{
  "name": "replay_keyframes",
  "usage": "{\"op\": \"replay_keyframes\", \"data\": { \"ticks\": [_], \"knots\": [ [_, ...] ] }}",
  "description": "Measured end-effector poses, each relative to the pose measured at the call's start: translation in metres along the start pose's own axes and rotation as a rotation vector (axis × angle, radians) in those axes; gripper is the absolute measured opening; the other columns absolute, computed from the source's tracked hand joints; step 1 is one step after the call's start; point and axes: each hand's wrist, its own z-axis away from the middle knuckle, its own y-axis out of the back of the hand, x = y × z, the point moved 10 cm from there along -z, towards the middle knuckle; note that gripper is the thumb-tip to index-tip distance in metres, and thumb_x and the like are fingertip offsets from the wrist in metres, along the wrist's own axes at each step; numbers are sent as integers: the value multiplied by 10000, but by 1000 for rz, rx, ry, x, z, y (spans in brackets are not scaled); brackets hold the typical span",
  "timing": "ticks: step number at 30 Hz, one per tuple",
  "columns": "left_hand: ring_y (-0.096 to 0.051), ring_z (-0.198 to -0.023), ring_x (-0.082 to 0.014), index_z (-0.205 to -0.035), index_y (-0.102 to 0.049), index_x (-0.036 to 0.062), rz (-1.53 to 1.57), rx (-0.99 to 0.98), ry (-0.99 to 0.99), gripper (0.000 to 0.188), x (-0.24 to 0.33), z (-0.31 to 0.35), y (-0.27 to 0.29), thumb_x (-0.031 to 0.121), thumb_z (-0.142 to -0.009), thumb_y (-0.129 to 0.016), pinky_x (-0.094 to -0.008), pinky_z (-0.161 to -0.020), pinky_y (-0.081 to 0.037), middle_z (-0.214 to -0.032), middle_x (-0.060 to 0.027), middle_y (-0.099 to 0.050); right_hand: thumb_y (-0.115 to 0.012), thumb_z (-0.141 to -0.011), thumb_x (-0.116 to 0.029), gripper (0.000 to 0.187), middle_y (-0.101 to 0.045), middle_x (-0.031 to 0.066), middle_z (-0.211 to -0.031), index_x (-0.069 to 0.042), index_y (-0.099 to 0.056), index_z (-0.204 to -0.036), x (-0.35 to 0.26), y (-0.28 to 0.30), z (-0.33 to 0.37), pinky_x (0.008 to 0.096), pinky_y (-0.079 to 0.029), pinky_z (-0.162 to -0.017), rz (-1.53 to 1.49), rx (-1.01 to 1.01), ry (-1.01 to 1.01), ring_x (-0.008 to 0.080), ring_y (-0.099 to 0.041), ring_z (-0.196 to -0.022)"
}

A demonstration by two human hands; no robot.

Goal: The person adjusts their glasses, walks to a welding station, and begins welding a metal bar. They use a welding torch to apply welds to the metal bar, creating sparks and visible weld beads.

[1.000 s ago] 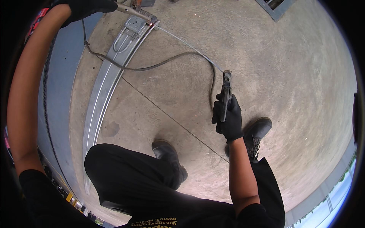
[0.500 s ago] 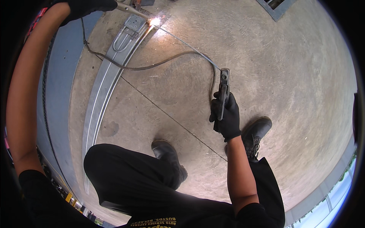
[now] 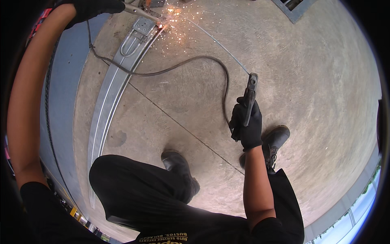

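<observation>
My right hand, in a black glove, grips a welding electrode holder. A thin welding rod runs from its jaw up and left to a burst of sparks. My left hand, also black-gloved, is closed round a grey metal bar at the top left. The bar's far end meets the end of a long metal channel, where a spot glows orange. On that channel end sits a metal plate with holes, with a bent U-shaped rod beside it.
A dark cable curves over the concrete floor and the channel toward my right hand. My boots stand below. A blue-grey strip lies on the left. A metal-framed floor opening is at the top right.
My right hand has shifted right with the electrode holder, and the rod tip has drawn off the channel end. The bright white arc has given way to scattered orange sparks. My left hand stays put.
</observation>
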Motion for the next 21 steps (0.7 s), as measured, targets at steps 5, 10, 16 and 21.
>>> {"op": "replay_keyframes", "data": {
  "ticks": [5, 10, 16, 21],
  "knots": [
    [-680, -1090, -330, -1220, -711, 48, 29, -21, 22, 539, -23, -10, -10, 470, -885, -693, -409, -959, -512, -1151, -183, -727, -621, -966, -136, 299, -570, 28, -744, 14, -527, -1207, -9, 23, 1, 275, -454, -455, -2, 114, 15, 117, -528, -511],
    [-677, -1097, -330, -1222, -711, 49, 21, -16, 33, 542, -25, -10, -9, 473, -884, -693, -412, -960, -510, -1154, -183, -726, -631, -957, -133, 292, -557, 24, -735, -4, -528, -1199, -2, 12, -1, 274, -460, -457, -33, 36, -32, 122, -534, -504],
    [-678, -1097, -325, -1223, -712, 53, 16, -36, 33, 527, -19, -8, -7, 462, -891, -690, -411, -956, -510, -1155, -176, -728, -636, -947, -100, 243, -572, 31, -741, -19, -539, -1154, 7, -13, -5, 276, -459, -442, 2, -57, -25, 131, -550, -486],
    [-678, -1098, -323, -1224, -713, 57, 25, -37, 36, 512, -16, -3, -4, 451, -898, -687, -403, -962, -506, -1160, -172, -728, -632, -938, -68, 236, -578, 34, -755, -22, -541, -1150, 7, -21, -6, 273, -463, -444, -43, -82, -24, 137, -558, -486]
  ]
}}
